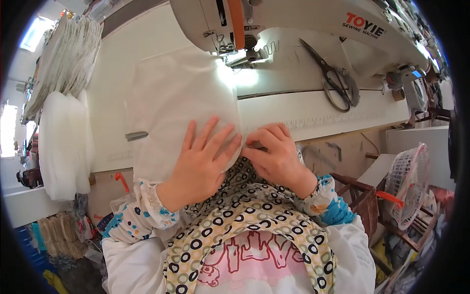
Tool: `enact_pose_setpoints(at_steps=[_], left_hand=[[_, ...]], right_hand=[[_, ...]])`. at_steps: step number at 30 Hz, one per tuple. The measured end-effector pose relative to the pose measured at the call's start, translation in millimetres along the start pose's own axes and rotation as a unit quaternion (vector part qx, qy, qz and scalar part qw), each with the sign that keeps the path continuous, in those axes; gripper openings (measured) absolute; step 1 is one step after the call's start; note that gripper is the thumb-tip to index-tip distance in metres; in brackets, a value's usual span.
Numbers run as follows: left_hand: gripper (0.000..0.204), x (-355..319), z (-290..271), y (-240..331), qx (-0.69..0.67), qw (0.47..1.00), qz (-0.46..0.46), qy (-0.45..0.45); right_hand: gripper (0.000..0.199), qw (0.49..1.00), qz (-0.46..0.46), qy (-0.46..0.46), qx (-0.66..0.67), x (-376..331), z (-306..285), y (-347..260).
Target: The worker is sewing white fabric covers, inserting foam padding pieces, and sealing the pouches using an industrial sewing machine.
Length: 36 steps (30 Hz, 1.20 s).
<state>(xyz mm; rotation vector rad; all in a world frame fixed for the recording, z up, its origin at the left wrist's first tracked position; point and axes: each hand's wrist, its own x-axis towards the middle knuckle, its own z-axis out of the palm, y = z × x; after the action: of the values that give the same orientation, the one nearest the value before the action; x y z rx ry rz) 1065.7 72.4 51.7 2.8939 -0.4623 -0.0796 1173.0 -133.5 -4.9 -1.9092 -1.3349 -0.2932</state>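
The left hand point(199, 169) splays flat on one smooth white fabric panel point(181, 98), the right hand point(276, 154) pinching its edge; two-looped metal scissors point(324, 67) lie beyond.

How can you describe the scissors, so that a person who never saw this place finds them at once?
Start from the large white sewing machine across the top. On the pale table below its arm, right of the bright glow, lie the dark scissors, tips toward upper left. Long pointed blades and looped handles distinguish them from the grey thing beside them.
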Motion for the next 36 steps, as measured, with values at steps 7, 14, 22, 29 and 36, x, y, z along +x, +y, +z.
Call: enact_pose_setpoints(at_steps=[7, 14, 22, 29, 36], left_hand=[[0.078, 3.6, 1.3, -10.7, -0.035, 0.999, 0.01, 0.001], [0.065, 3.3, 11.0, -7.8, 0.022, 0.997, 0.027, 0.068], [0.056, 9.9, 8.9, -9.0, 0.016, 0.995, 0.015, 0.096], [0.063, 28.1, 4.1, -32.7, -0.006, 0.995, -0.015, 0.095], [0.06, 43.3, 0.9, -44.0, -0.001, 0.992, -0.012, 0.124]], right_hand=[[0.029, 1.0, 0.0, -0.01, 0.001, 1.3, -1.4, 0.3], [0.029, 0.996, 0.071, -0.013, 0.054, 31.3, -8.7, 19.7], [0.038, 0.999, 0.03, 0.004, -0.02, 75.8, 14.9, 61.6], [0.041, 0.999, 0.026, 0.006, -0.025, 75.3, 13.3, 61.0], [0.033, 0.996, 0.086, 0.018, 0.029, 50.7, 7.7, 38.4]])
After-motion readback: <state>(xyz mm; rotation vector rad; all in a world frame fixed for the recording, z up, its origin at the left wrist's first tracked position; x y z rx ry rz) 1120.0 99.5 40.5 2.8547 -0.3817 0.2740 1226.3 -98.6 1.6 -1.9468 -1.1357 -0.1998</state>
